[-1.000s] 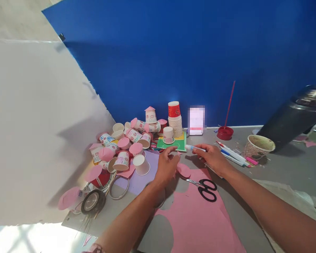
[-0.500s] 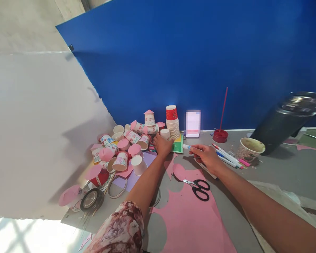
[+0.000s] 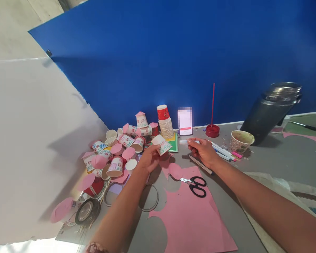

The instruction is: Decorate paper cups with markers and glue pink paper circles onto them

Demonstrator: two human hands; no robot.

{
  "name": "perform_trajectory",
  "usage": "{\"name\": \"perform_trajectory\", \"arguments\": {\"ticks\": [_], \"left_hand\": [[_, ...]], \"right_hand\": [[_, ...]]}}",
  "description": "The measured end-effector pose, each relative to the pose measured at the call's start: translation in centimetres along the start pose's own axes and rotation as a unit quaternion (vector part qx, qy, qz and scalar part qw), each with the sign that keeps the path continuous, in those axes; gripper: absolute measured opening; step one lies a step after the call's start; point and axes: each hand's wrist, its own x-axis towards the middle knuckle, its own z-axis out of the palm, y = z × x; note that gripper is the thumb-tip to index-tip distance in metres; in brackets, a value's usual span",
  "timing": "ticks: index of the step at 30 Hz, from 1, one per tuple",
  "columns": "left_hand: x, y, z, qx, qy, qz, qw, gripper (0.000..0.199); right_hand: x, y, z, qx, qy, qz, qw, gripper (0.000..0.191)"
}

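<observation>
My left hand (image 3: 150, 157) is closed around a white paper cup (image 3: 162, 144), tilted, with green and red drawing on its side. In my right hand (image 3: 201, 151) I pinch a white marker (image 3: 184, 142), its pale end pointing left toward the cup. Just behind the cup rises a stack of paper cups (image 3: 166, 128) topped by a red cup (image 3: 163, 113), beside a green card (image 3: 175, 144). Below my hands lie pink paper (image 3: 189, 214) with rounded cut-outs, a pink paper circle (image 3: 175, 171) and black-handled scissors (image 3: 198, 186).
Several decorated cups with pink paper tops (image 3: 116, 165) crowd the left. Rolls of tape (image 3: 87, 211) lie in front of them. A lit phone (image 3: 185, 123), a red round container (image 3: 212, 131), loose markers (image 3: 223, 153), a stained cup (image 3: 241, 142) and a dark flask (image 3: 270, 112) stand toward the right.
My left hand has lifted the paper cup from beside the stack and brought it nearer, turning its drawn side into view. My right hand still holds the marker. The camera view has shifted slightly.
</observation>
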Motion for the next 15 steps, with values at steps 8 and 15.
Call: {"name": "perform_trajectory", "arguments": {"ticks": [8,15], "left_hand": [[-2.2,-2.2,-0.7,-0.103,-0.076,-0.042,0.991,0.049],[-3.3,-2.5,-0.4,0.207,0.003,0.134,0.969,0.049]], "right_hand": [[-0.9,-0.2,0.4,0.009,-0.030,0.002,1.000,0.052],[-1.5,-1.1,0.9,0.008,-0.034,-0.031,0.999,0.049]]}}
